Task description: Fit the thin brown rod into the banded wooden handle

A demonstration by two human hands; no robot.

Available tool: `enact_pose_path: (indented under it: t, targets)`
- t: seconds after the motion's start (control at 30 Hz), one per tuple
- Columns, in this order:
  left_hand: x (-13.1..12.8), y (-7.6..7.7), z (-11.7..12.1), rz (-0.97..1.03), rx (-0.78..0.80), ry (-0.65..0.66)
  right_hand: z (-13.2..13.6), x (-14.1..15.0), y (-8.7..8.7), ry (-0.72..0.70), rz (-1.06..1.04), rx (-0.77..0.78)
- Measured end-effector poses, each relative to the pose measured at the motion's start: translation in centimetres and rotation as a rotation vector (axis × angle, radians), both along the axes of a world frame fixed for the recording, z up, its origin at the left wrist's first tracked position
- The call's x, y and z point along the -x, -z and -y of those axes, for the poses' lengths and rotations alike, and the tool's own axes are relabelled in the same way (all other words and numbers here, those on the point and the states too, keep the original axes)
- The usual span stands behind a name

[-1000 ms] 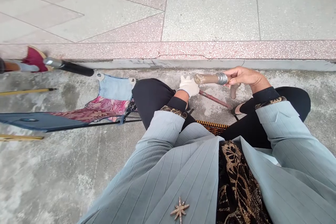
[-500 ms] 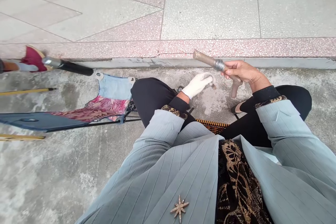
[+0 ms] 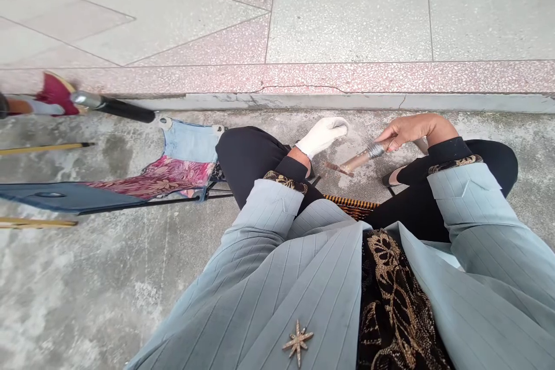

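My right hand (image 3: 410,130) is closed around a brown wooden stick-like tool (image 3: 355,162). A coil of shiny metal wire (image 3: 376,150) is wound about its shaft, close to my fingers. At the tool's lower left end sits a reddish-brown crosspiece (image 3: 340,169); its other end shows partly behind my hand. My left hand (image 3: 324,136), in a white glove, is just left of the tool with its fingers curled together. A faint thin strand seems to run from the gloved fingertips toward the coil.
A low kerb (image 3: 303,102) edges the tiled floor in front of me. On my left stands a folding chair (image 3: 182,170) of blue and pink floral fabric, with a black-handled rod (image 3: 125,108) above it. A person's red shoe (image 3: 56,94) is at the far left. Yellow poles (image 3: 47,149) lie nearby.
My right hand has turned the tool, so its far end has swung from up by the kerb down toward my lap. My left hand has shifted slightly left and up.
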State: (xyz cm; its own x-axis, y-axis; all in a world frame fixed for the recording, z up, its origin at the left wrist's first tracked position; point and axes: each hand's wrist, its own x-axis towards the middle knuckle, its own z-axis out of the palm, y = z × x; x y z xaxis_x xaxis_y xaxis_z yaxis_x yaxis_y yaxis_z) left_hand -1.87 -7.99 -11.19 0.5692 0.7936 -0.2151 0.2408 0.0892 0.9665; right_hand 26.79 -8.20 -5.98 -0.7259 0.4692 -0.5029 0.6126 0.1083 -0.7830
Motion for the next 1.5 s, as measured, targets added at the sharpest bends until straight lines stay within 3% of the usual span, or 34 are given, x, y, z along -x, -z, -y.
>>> enact_pose_path:
  t: [0.07,0.17,0.27,0.37,0.47,0.57,0.63,0.67,0.73,0.77,0.83,0.93,1.03,1.13,1.2,1.33,1.4,1.5]
  targets:
    - [-0.1,0.6,-0.2,-0.016,0.033,-0.056,0.4,0.2,-0.8,0.069,-0.245,0.154]
    - [-0.5,0.7,0.0,0.013,0.108,-0.079,0.4,1.2,-1.1,0.466,-0.489,0.077]
    - [-0.7,-0.1,0.6,0.051,0.130,0.047,0.0,1.9,-0.2,0.689,-0.481,-0.017]
    - [-0.7,-1.1,1.0,0.013,0.133,0.166,-0.4,2.0,1.0,0.715,-0.324,-0.107]
    - [-0.7,-1.7,1.2,-0.057,0.105,0.212,-0.6,2.0,1.6,0.670,0.001,-0.358]
    - [-0.5,-2.0,1.2,-0.149,-0.004,0.242,-0.7,1.8,1.8,0.452,0.434,-0.480]
    - [-0.2,-2.0,1.0,-0.160,-0.072,0.234,-0.7,1.5,1.6,0.209,0.518,-0.334]
    - [-0.1,-2.0,1.0,-0.141,-0.083,0.221,-0.6,1.3,1.4,0.090,0.464,-0.206]
    - [0.1,-1.9,0.7,-0.096,-0.046,0.187,-0.2,0.9,0.8,-0.076,0.226,0.058]
    - [0.1,-1.7,0.6,-0.081,-0.010,0.165,0.0,0.8,0.4,-0.084,0.084,0.151]
    - [-0.1,-1.4,0.4,-0.040,0.059,0.104,0.3,0.7,-0.4,0.079,-0.205,0.200]
    - [-0.4,-0.9,0.3,0.086,0.115,0.047,0.3,1.1,-1.1,0.591,-0.488,-0.026]
    - [-0.6,-0.9,0.6,0.120,0.161,0.120,-0.6,1.3,-0.4,0.947,-0.484,-0.274]
    - [-0.4,-1.3,1.2,0.101,0.223,0.268,-1.5,1.0,1.3,1.039,-0.290,-0.388]
    - [-0.3,-1.6,1.4,0.125,0.214,0.320,-1.6,1.0,2.2,0.963,-0.016,-0.450]
    - [-0.1,-2.5,1.4,0.160,0.184,0.278,-1.1,1.8,2.7,0.548,0.554,-0.495]
    - [-0.1,-2.9,1.3,0.152,0.210,0.250,-0.9,2.3,2.6,0.388,0.656,-0.496]
    - [0.1,-3.1,1.1,0.144,0.202,0.167,-0.8,2.3,2.3,0.211,0.644,-0.468]
